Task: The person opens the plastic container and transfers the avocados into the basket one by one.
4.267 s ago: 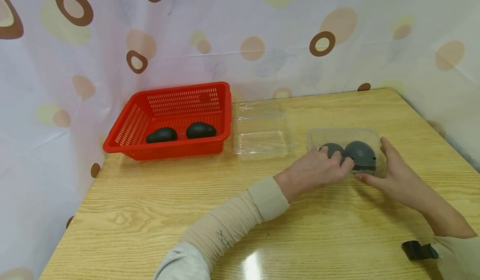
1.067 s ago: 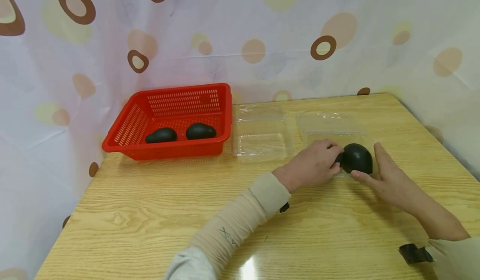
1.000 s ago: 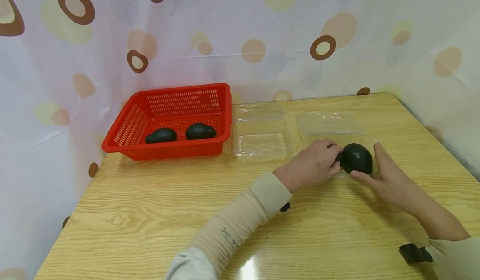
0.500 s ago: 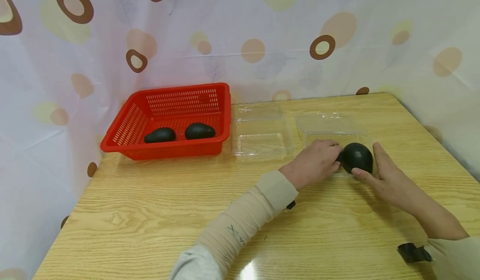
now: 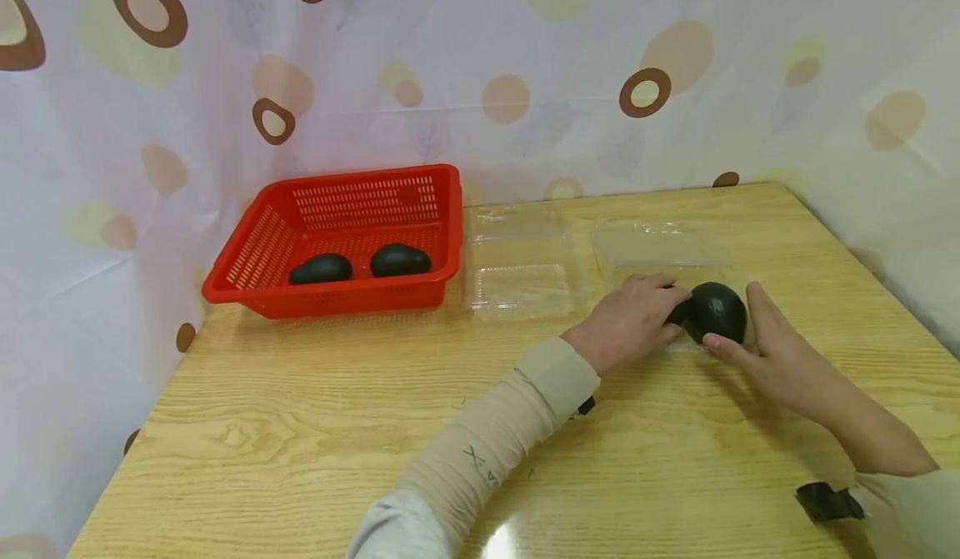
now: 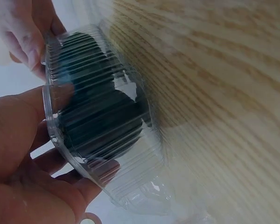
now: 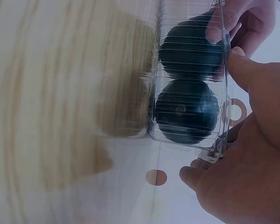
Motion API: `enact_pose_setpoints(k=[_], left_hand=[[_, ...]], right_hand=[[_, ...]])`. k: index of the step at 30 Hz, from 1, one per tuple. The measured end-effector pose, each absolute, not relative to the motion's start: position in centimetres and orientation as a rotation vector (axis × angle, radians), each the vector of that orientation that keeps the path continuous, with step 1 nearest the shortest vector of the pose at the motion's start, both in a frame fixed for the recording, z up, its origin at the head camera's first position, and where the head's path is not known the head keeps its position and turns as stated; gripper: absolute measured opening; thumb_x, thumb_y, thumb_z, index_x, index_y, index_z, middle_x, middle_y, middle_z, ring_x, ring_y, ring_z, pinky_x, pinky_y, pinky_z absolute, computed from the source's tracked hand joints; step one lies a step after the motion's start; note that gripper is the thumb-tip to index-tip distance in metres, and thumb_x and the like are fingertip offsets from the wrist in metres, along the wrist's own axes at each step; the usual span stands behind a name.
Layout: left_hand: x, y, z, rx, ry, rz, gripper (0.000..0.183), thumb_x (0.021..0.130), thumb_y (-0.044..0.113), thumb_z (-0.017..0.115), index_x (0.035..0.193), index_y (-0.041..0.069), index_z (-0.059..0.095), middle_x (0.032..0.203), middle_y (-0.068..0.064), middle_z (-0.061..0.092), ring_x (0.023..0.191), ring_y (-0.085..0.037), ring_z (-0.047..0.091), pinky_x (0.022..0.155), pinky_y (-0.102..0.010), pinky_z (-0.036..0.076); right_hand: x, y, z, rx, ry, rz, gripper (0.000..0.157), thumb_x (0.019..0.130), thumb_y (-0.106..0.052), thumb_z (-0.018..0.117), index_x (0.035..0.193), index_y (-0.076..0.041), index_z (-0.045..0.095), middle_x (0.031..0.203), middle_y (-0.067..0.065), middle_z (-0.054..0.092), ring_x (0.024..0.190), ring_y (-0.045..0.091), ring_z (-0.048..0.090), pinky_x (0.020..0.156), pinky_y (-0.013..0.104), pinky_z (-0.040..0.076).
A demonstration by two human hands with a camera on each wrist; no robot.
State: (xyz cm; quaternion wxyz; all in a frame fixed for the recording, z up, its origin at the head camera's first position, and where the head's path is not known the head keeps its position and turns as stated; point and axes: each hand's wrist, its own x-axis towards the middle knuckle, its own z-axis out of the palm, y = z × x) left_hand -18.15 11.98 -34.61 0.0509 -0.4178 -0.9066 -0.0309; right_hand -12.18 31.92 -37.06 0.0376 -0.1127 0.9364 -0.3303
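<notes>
In the head view, two blackish-green avocado-shaped fruits [image 5: 717, 312] sit in a clear box [image 5: 660, 247] on the bench [image 5: 337, 426]; the left hand [image 5: 628, 319] grips one, the straight-fingered right hand [image 5: 795, 373] touches the box. The left sleeve [image 5: 498, 426] bears a handwritten X. Left wrist: ribbed plastic. Right wrist: both fruits look glossy, rounded.

1. Basket [image 5: 348, 299]: bright red.
2. Avocados [image 5: 716, 312]: very dark green, nearly black.
3. Boxes [image 5: 521, 286]: see-through.
4. Table [image 5: 300, 426]: yellow-brown with wavy lines.
5. Cloth [image 5: 427, 34]: white with brown rings, peach and yellow spots.
</notes>
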Motion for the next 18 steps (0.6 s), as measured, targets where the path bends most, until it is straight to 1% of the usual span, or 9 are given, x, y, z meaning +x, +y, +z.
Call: enact_pose_setpoints(k=[10,14,18], left_hand=[[-18.74,12.06,-34.66,-1.269,-2.813,-0.200,0.057,0.081,0.034,0.062,0.133,0.024,0.040,0.138,0.003,0.041,0.126,-0.011,0.039,0.101,-0.019,0.034],[-18.67,12.06,-34.72,-1.238,-2.825,-0.208,0.055,0.082,0.032,0.062,0.132,0.025,0.041,0.138,0.001,0.039,0.125,-0.011,0.039,0.098,-0.019,0.037],[-18.70,11.92,-35.03,-1.221,-2.788,-0.220,0.049,0.084,0.032,0.059,0.130,0.024,0.043,0.132,-0.002,0.041,0.117,-0.010,0.046,0.091,-0.016,0.042]], right_hand=[[-12.22,31.95,-37.10,-0.338,2.870,-1.019,0.090,0.092,-0.034,0.047,0.136,-0.002,-0.025,0.142,0.024,-0.026,0.130,0.045,-0.017,0.100,0.065,-0.001],[-12.19,31.96,-37.15,-0.339,2.878,-1.016,0.090,0.092,-0.034,0.047,0.136,-0.002,-0.025,0.142,0.025,-0.024,0.130,0.045,-0.016,0.100,0.065,-0.001],[-12.23,31.98,-37.20,-0.338,2.882,-1.012,0.090,0.092,-0.034,0.047,0.136,-0.003,-0.025,0.142,0.025,-0.024,0.131,0.045,-0.016,0.100,0.064,-0.001]])
